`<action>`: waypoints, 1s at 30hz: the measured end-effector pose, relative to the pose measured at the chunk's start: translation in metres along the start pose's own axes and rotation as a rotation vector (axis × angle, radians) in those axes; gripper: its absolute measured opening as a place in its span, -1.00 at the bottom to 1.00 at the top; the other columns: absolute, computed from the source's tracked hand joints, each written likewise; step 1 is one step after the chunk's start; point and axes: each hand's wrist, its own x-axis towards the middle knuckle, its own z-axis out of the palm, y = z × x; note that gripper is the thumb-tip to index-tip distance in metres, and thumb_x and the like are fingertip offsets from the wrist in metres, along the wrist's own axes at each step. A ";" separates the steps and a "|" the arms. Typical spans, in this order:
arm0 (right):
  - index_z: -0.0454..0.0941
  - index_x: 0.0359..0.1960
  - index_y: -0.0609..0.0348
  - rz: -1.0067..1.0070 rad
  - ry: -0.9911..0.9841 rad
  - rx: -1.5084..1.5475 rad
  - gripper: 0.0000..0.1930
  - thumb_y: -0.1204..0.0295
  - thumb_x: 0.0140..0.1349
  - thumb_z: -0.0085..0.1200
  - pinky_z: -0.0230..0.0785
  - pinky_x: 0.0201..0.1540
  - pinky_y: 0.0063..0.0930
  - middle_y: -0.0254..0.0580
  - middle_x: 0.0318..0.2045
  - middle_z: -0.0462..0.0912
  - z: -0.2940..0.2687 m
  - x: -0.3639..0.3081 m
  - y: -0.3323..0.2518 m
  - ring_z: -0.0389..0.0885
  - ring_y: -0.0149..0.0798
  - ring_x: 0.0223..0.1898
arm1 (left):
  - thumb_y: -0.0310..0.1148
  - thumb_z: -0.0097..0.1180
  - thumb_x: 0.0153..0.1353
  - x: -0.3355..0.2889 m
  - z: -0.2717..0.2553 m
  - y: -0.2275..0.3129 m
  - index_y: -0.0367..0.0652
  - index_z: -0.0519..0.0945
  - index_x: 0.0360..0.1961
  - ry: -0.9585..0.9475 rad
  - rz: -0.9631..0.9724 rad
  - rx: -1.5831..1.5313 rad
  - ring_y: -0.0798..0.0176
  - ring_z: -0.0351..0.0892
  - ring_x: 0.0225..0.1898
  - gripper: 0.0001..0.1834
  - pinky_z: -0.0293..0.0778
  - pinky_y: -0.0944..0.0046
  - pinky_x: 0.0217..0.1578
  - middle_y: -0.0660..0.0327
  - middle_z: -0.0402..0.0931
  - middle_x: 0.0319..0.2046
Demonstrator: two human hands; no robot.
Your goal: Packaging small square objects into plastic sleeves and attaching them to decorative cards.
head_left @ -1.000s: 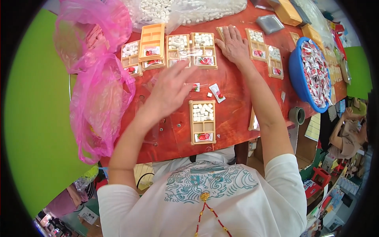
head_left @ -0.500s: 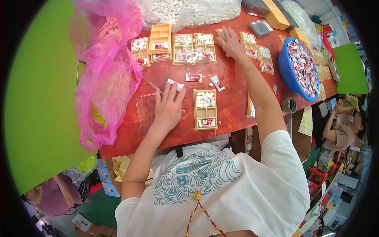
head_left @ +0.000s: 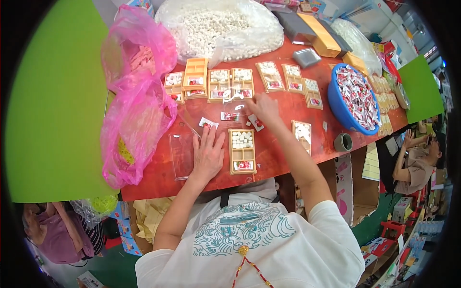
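Observation:
My left hand (head_left: pixel 207 153) lies flat on the red table (head_left: pixel 278 161), its fingers resting on a stack of clear plastic lids (head_left: pixel 181 154). Just to its right sits a tan compartment tray (head_left: pixel 242 151) holding white cubes and a red packet. My right hand (head_left: pixel 263 108) is farther back, its fingers pinching the edge of a clear plastic lid (head_left: pixel 235 102) held above the table. Small red-and-white packets (head_left: pixel 208 123) lie loose between the two hands.
A row of filled tan trays (head_left: pixel 221 81) lines the back. Pink plastic bags (head_left: pixel 137 96) stand at the left, a big clear bag of white cubes (head_left: pixel 225 29) behind. A blue bowl of packets (head_left: pixel 355 98), a tape roll (head_left: pixel 343 142) and a seated person (head_left: pixel 418 165) are at the right.
My left hand slid back toward me and settled on the clear lids. My right hand drew back from the far row of trays to the middle, now with a clear lid.

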 end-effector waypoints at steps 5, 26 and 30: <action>0.63 -0.36 0.14 -0.025 0.128 0.085 -0.66 0.12 0.07 0.04 0.32 -0.17 -0.06 -0.06 -0.38 0.66 0.025 0.001 -0.008 0.61 0.06 -0.28 | -0.37 0.13 0.11 0.003 -0.003 0.003 -0.14 0.42 0.13 -0.042 0.009 -0.016 -0.06 0.05 0.35 -0.50 0.01 -0.26 0.24 -0.02 0.16 0.27; 0.38 0.07 0.34 0.021 -0.334 1.520 -0.64 0.46 0.25 -0.04 0.39 -0.14 -0.48 -0.15 -0.20 0.54 -0.047 -0.185 -0.012 0.55 -0.38 -0.30 | -0.57 0.00 0.16 -0.032 -0.045 0.056 -0.22 0.55 -0.08 0.342 0.150 -0.794 0.00 0.58 -0.22 -0.72 0.48 0.15 -0.20 0.04 0.58 -0.18; 0.36 0.14 0.30 0.124 -0.661 1.712 -0.61 0.37 0.34 -0.08 0.36 -0.35 -0.61 -0.22 -0.30 0.56 -0.057 -0.192 -0.002 0.51 -0.46 -0.42 | -0.45 0.11 0.11 -0.032 -0.056 0.051 -0.05 0.59 -0.15 0.355 0.516 -0.380 0.05 0.50 -0.01 -0.76 0.33 -0.07 0.03 0.14 0.55 -0.06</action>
